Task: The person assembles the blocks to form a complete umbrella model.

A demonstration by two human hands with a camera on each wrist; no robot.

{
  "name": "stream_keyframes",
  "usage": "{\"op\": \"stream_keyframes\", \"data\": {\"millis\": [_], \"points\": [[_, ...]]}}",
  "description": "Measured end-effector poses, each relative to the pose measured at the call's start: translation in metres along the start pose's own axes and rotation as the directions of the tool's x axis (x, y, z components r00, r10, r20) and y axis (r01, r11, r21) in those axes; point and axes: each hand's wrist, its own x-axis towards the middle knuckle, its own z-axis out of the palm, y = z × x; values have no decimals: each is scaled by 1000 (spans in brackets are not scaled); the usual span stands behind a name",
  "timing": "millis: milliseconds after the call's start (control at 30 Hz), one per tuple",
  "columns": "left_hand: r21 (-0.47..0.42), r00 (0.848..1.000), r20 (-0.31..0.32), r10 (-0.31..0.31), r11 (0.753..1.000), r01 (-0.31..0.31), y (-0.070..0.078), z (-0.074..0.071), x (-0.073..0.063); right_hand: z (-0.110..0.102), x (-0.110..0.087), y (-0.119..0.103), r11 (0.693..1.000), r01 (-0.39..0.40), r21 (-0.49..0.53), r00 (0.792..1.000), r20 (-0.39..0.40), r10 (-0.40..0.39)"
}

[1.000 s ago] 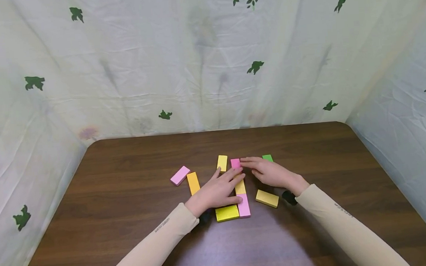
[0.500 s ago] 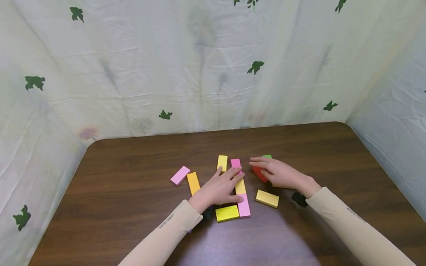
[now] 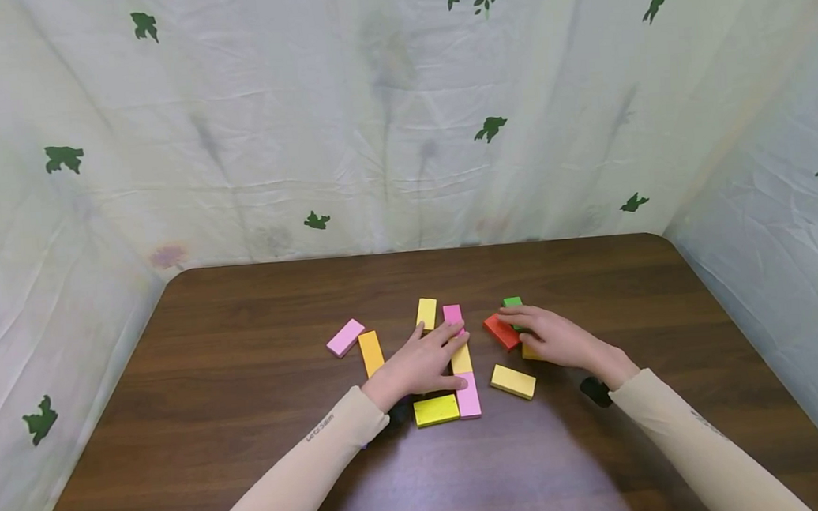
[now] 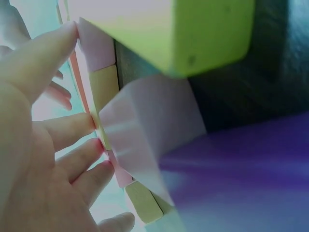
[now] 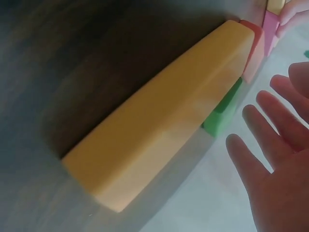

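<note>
My left hand (image 3: 424, 363) lies with fingers spread across a straight row of blocks. The row runs from a pink block (image 3: 452, 313) through a yellow block (image 3: 462, 359) to a light pink block (image 3: 468, 398); the thumb is on the light pink one. A yellow-green block (image 3: 436, 410) sits against its left side. With loosely extended fingers, my right hand (image 3: 560, 340) hovers over a red block (image 3: 501, 332), a green block (image 3: 512, 302) and an orange-yellow block (image 5: 159, 121), holding nothing. In the head view it partly covers the green and orange-yellow blocks.
A pale yellow block (image 3: 513, 381) lies between the row and my right forearm. Left of the row are a yellow block (image 3: 427, 311), an orange block (image 3: 371, 351) and another light pink block (image 3: 346, 337). A purple surface (image 4: 251, 169) shows close up beneath my left wrist.
My right hand has moved right, away from the row's far end, uncovering the red block and part of the orange-yellow one. My left hand has stayed on the row.
</note>
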Motion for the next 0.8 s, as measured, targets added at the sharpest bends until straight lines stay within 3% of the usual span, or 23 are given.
{"op": "stream_keyframes", "data": {"millis": [800], "points": [[-26, 1000, -22, 0, 1000, -1, -3, 4, -1, 4, -33, 15, 999, -48, 7, 997, -62, 48]]}}
